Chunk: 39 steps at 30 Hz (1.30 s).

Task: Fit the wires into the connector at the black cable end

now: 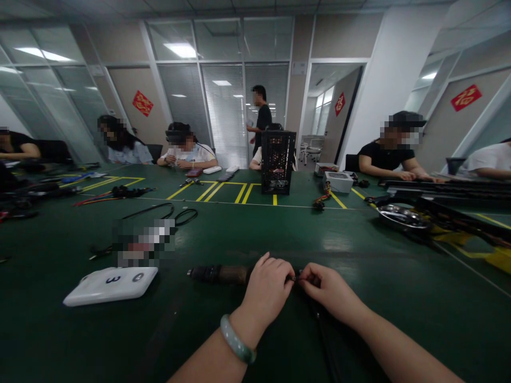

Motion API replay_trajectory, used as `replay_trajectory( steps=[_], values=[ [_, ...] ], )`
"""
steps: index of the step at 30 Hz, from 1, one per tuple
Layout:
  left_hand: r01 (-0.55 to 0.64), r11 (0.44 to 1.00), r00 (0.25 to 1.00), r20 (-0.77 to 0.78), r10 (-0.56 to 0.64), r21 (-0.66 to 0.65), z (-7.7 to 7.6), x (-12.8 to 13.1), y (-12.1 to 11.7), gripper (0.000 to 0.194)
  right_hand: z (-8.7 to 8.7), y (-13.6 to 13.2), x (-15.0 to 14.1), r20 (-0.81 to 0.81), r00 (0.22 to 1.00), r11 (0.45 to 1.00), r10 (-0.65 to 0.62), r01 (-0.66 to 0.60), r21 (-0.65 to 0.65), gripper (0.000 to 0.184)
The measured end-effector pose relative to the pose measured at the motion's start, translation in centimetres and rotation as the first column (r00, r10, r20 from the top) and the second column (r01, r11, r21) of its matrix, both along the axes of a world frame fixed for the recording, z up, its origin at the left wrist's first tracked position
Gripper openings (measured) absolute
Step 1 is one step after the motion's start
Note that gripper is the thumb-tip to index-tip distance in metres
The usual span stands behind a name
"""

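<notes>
A dark, rod-shaped tool with a brown middle band and a narrow metal tip, which looks like an electric screwdriver [233, 274], lies on the green table, its tip towards the left. My left hand [268, 282] is closed around its rear end, covering that part. Just to the right, my right hand [329, 290] pinches the small dark end of a black cable [325, 340] that runs down towards the front edge. Thumbs and fingertips of both hands almost meet there. Whether the cable end touches the tool is hidden by my fingers.
Left of my hands are a white numbered case [112, 285] and a looped black cord [186, 215]. Further back stand a black computer case [278, 162] and a power supply [338, 182]. A shiny round metal dish [401, 216] lies at right. Several people sit around; one walks behind.
</notes>
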<state>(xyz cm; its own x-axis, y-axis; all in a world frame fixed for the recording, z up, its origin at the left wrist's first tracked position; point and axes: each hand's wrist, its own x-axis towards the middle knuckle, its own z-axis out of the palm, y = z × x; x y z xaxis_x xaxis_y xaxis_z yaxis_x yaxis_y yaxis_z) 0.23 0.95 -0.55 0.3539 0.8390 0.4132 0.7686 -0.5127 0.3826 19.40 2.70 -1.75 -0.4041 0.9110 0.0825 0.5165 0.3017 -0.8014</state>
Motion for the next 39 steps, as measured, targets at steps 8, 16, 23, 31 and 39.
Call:
replay_trajectory(
  steps=[8, 16, 23, 31, 39],
  values=[
    [0.021, 0.999, 0.999, -0.039, -0.020, 0.049, 0.82, -0.01, -0.59, 0.018, 0.18, -0.02, 0.02, 0.006, 1.000, 1.000, 0.005, -0.005, -0.008, 0.007],
    [0.010, 0.999, 1.000, -0.005, -0.010, 0.033, 0.57, 0.04, -0.41, 0.007, 0.03, -0.07, -0.04, 0.005, 1.000, 1.000, 0.005, -0.005, -0.008, 0.007],
    [0.038, 0.999, 0.999, 0.013, -0.039, 0.038, 0.28, -0.12, -0.20, 0.007, -0.29, 0.12, 0.03, 0.019, 1.000, 1.000, 0.001, 0.000, -0.015, 0.008],
    [0.047, 0.998, 0.999, 0.024, -0.048, 0.036, 0.19, -0.19, -0.11, 0.012, -0.05, -0.02, 0.06, -0.004, 1.000, 0.999, 0.001, -0.001, -0.033, 0.008],
    [0.032, 0.997, 0.999, 0.030, -0.034, 0.074, 0.07, -0.31, 0.01, 0.006, 0.21, -0.07, -0.01, 0.013, 1.000, 1.000, 0.001, 0.000, -0.031, 0.009]
  ],
)
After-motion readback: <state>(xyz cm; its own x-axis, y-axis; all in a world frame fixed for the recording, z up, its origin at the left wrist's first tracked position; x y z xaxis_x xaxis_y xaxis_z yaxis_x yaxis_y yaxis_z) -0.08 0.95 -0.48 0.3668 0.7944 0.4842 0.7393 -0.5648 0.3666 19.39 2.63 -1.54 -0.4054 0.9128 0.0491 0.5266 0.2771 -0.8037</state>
